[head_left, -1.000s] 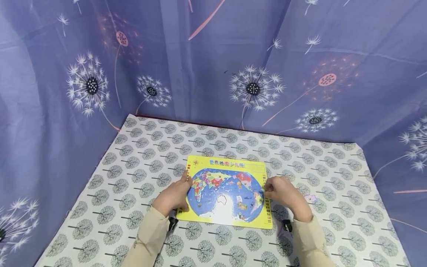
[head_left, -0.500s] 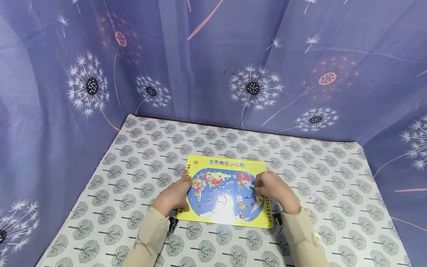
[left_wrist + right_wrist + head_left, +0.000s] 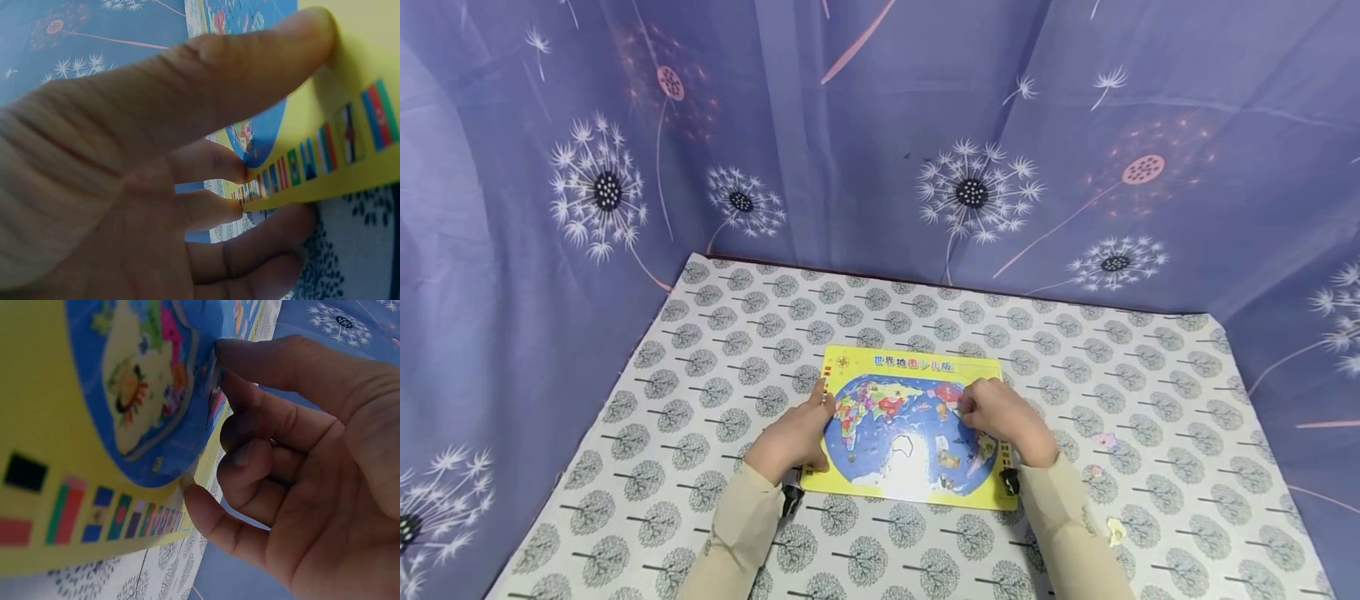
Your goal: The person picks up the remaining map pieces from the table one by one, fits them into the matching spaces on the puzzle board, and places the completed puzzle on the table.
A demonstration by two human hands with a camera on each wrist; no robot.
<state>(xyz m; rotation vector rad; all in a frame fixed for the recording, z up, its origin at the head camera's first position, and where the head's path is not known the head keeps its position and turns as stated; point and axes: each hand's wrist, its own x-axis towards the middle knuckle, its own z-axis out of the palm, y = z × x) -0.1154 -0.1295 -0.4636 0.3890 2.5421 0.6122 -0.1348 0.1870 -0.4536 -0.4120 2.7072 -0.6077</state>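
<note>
Over the world-map puzzle (image 3: 880, 437), the right hand (image 3: 1006, 419) is narrow-fingered, any hold unclear. The left hand (image 3: 792, 437), wide-fingered, probably steadies the puzzle.

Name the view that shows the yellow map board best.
The head view: nearly the whole map board fits in, though the left hand and right hand cover parts. Each wrist view shows just one portion with flags, close up.
</note>
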